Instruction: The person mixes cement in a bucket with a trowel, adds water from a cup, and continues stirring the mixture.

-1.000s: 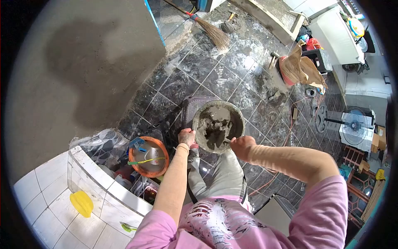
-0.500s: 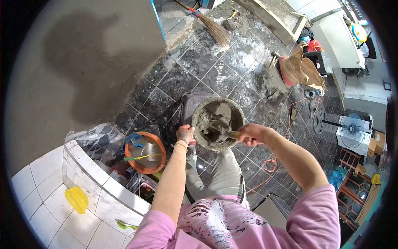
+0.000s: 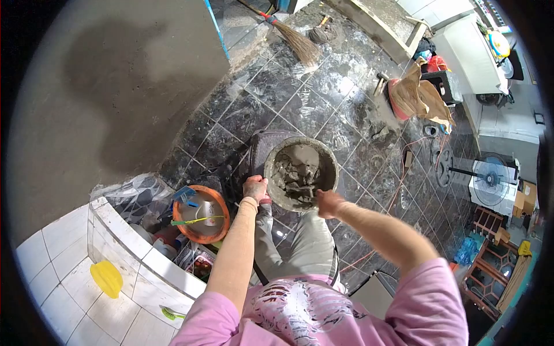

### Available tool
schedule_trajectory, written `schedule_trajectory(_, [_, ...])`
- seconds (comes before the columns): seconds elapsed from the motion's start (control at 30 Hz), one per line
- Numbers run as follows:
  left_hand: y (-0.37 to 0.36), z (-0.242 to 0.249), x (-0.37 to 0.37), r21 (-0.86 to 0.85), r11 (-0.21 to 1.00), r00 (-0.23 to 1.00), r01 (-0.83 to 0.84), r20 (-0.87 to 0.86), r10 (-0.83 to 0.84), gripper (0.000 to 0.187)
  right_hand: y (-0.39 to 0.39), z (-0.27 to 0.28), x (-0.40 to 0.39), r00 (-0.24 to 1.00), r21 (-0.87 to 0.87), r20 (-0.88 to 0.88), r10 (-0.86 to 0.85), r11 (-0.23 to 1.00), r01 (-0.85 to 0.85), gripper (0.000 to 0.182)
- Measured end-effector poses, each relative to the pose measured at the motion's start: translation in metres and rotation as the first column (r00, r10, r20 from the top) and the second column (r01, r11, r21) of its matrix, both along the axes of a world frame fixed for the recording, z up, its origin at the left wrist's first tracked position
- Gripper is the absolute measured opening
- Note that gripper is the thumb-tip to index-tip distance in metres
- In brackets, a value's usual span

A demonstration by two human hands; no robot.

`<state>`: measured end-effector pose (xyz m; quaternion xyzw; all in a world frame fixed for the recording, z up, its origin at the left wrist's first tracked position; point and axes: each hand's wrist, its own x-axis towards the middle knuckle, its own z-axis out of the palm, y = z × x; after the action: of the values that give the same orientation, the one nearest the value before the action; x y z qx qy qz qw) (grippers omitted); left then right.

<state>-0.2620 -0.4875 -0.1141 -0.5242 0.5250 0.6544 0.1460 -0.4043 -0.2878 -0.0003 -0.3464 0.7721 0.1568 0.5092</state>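
Note:
A round bucket of wet grey mortar stands before me, by a dark, mortar-smeared box. My left hand is closed on the left side of its rim. At the lower right of the rim, my right hand is wrapped round the handle of a trowel, whose end lies in the mortar. The mortar looks lumpy in the middle and smoother at the far side. Most of the handle is hidden by my right hand.
An orange tub with grey water and a white cup stands at the left, beside a tiled ledge. Farther off are a broom, a torn paper sack and a fan. An orange cord crosses the tiled floor.
My right hand has moved left and down, toward me, with the trowel. The mortar is shifted about, and the bucket sits slightly farther left. My left hand stays on the rim.

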Motion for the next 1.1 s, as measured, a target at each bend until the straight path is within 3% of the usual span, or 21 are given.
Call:
schedule_trajectory(0.03, [0.000, -0.002, 0.004, -0.009, 1.000, 1.000, -0.006, -0.013, 0.006, 0.026, -0.010, -0.008, 0.013, 0.987, -0.027, -0.070, -0.142, 0.990, 0.140, 0.039])
schedule_trajectory(0.1, [0.003, -0.006, 0.008, 0.034, 0.998, 0.998, -0.044, -0.033, 0.045, 0.026, -0.010, -0.009, -0.013, 0.875, 0.001, 0.150, -0.461, 0.885, 0.466, 0.021])
schedule_trajectory(0.13, [0.003, -0.017, 0.009, 0.046, 0.997, 0.998, -0.059, -0.015, 0.060, 0.026, -0.010, 0.011, -0.026, 0.832, 0.028, 0.222, -0.509, 0.856, 0.516, 0.015])
schedule_trajectory(0.2, [0.004, -0.052, 0.012, -0.101, 0.995, 1.000, 0.007, -0.028, -0.010, 0.026, -0.009, 0.009, -0.042, 0.793, 0.093, 0.299, -0.531, 0.843, 0.530, 0.015])
schedule_trajectory(0.27, [0.005, -0.062, 0.019, -0.128, 0.991, 1.000, 0.024, -0.016, -0.026, 0.026, -0.005, 0.025, -0.046, 0.708, 0.182, 0.376, -0.597, 0.797, 0.576, 0.015])
schedule_trajectory(0.37, [0.001, -0.028, 0.009, -0.077, 0.996, 0.998, 0.051, 0.029, -0.049, 0.024, -0.007, 0.121, -0.055, 0.642, 0.116, 0.353, -0.680, 0.713, 0.692, 0.025])
schedule_trajectory(0.47, [0.001, -0.017, 0.005, -0.051, 0.998, 0.998, 0.047, 0.041, -0.045, 0.021, 0.011, 0.152, -0.064, 0.695, 0.028, 0.330, -0.639, 0.742, 0.670, 0.035])
schedule_trajectory(0.53, [0.001, -0.010, 0.002, 0.021, 0.999, 0.995, -0.050, 0.084, 0.048, 0.024, 0.024, 0.146, -0.063, 0.554, 0.002, 0.366, -0.748, 0.596, 0.803, 0.036])
schedule_trajectory(0.6, [-0.001, -0.013, 0.002, -0.014, 1.000, 0.999, 0.018, 0.041, -0.018, 0.021, 0.030, 0.127, -0.057, 0.404, 0.002, 0.392, -0.826, 0.440, 0.898, 0.040])
schedule_trajectory(0.7, [-0.002, -0.022, 0.005, -0.042, 0.996, 0.997, 0.077, -0.004, -0.077, 0.019, 0.029, 0.069, -0.034, 0.375, -0.127, 0.374, -0.848, 0.353, 0.927, 0.040])
schedule_trajectory(0.77, [-0.001, -0.060, 0.017, -0.074, 0.990, 0.991, 0.121, -0.047, -0.125, 0.017, 0.013, 0.041, -0.021, 0.383, -0.148, 0.376, -0.843, 0.354, 0.924, 0.041])
schedule_trajectory(0.83, [-0.005, -0.058, 0.014, -0.078, 0.985, 0.986, 0.156, -0.040, -0.159, 0.017, -0.006, 0.040, -0.002, 0.462, -0.191, 0.295, -0.837, 0.421, 0.886, 0.040])
schedule_trajectory(0.9, [-0.003, -0.038, 0.011, 0.017, 0.997, 0.997, 0.072, -0.035, -0.072, 0.017, 0.009, -0.004, 0.021, 0.703, -0.463, 0.171, -0.691, 0.573, 0.676, 0.045])
schedule_trajectory(0.93, [-0.004, -0.009, 0.002, 0.075, 0.997, 1.000, -0.004, 0.007, 0.004, 0.018, 0.011, -0.001, 0.024, 0.732, -0.461, 0.147, -0.665, 0.609, 0.645, 0.046])
schedule_trajectory(1.0, [-0.005, -0.009, 0.001, 0.072, 0.997, 1.000, 0.010, 0.006, -0.011, 0.017, 0.005, 0.015, 0.029, 0.789, -0.460, 0.099, -0.606, 0.676, 0.576, 0.047])
schedule_trajectory(1.1, [-0.008, -0.012, 0.001, 0.086, 0.996, 0.999, 0.038, 0.007, -0.039, 0.017, 0.006, 0.030, 0.031, 0.808, -0.467, 0.185, -0.559, 0.673, 0.573, 0.051])
